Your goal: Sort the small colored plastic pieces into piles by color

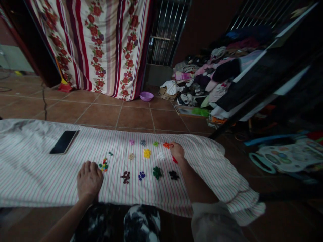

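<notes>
My right hand (pixel 177 152) reaches to the pile of small orange pieces (pixel 166 145), its fingertips pinched together at the pile's edge; what lies between them is too small to make out. Partly behind that wrist are red pieces (pixel 174 160). My left hand (pixel 89 178) rests palm down on the striped cloth, fingers laid out, beside a small mixed-colour pile (pixel 104 165). Sorted by colour, other little piles lie between the hands, among them yellow (pixel 147 153), white (pixel 160 155), dark green (pixel 157 172), black (pixel 173 175), blue (pixel 141 175) and brown (pixel 125 177).
A phone (pixel 64 142) lies on the left of the striped cloth (pixel 37 168). Beyond the cloth are a tiled floor, a purple basin (pixel 146 96), a floral curtain (pixel 101 50) and a heap of clothes (pixel 202 77). A dark slanted bar (pixel 239 111) stands at the right.
</notes>
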Motion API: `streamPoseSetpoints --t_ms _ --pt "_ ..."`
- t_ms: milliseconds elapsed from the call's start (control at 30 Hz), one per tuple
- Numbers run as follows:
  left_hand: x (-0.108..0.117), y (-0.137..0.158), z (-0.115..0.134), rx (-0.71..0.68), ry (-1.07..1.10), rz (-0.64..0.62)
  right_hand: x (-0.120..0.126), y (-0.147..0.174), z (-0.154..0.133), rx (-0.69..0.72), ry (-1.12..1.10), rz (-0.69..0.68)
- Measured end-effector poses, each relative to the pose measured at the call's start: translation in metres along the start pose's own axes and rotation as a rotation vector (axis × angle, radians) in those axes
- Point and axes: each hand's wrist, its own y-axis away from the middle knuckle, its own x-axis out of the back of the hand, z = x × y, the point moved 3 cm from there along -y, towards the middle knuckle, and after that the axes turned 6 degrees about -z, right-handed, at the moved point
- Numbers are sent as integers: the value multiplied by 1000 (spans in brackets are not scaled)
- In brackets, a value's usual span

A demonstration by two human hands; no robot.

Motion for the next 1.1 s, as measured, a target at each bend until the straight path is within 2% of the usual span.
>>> streamPoseSetpoints --t_ms 1100 --pt "2 0 0 16 47 -20 5 6 0 -24 1 -3"
